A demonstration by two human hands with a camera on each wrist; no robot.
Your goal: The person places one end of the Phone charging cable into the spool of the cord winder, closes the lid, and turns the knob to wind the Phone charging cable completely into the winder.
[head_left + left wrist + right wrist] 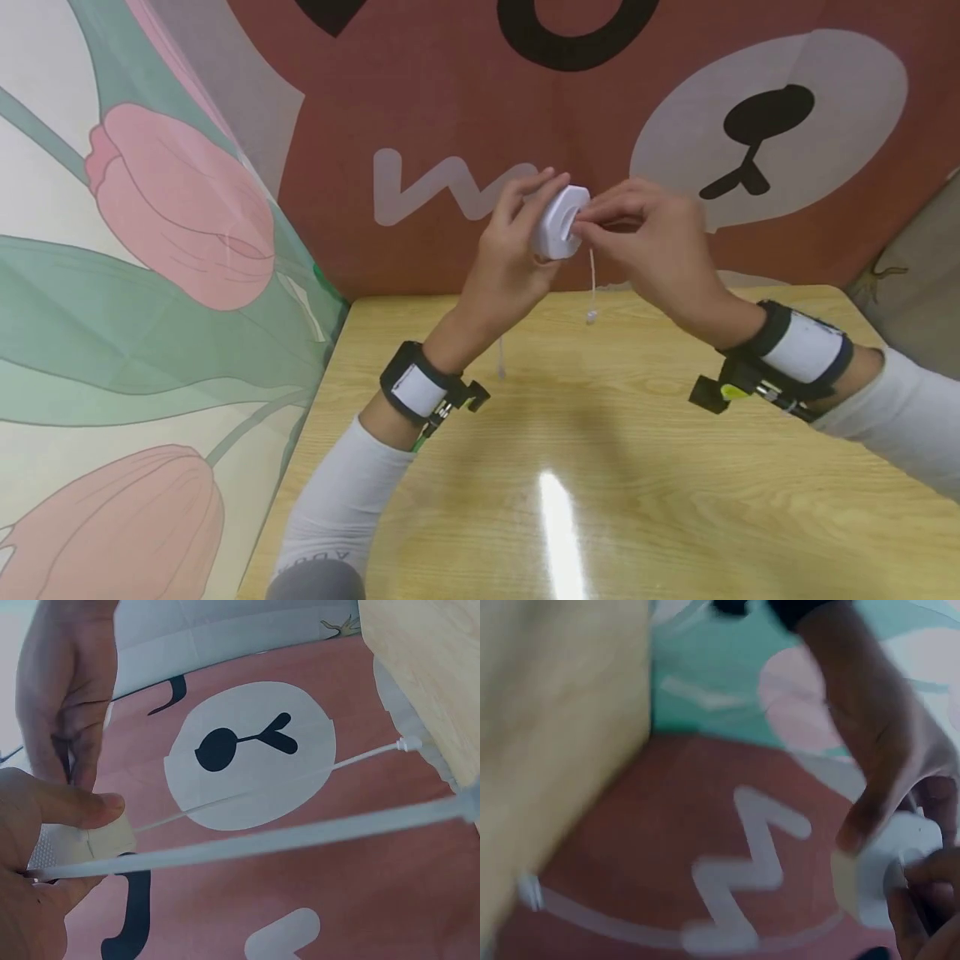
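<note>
A small white many-sided case (557,223) is held up above the far part of the table, with a rounded raised part on its face. My left hand (517,237) grips it around the edge, fingers behind and thumb below. At the rounded part, my right hand (660,246) pinches with thumb and forefinger; the right wrist view shows them on the white case (877,877). Two white cords hang down, a thin cord (360,757) with a small white end piece (409,743) and a nearer cord (300,838). Fingertips hide part of the face.
Below the hands lies a wood-grain table (615,467) with a bright light reflection. Behind it hangs a brown cloth (450,100) printed with a bear face; a tulip-print cloth (180,200) is at the left. Both wrists wear black straps (802,350) with small cameras.
</note>
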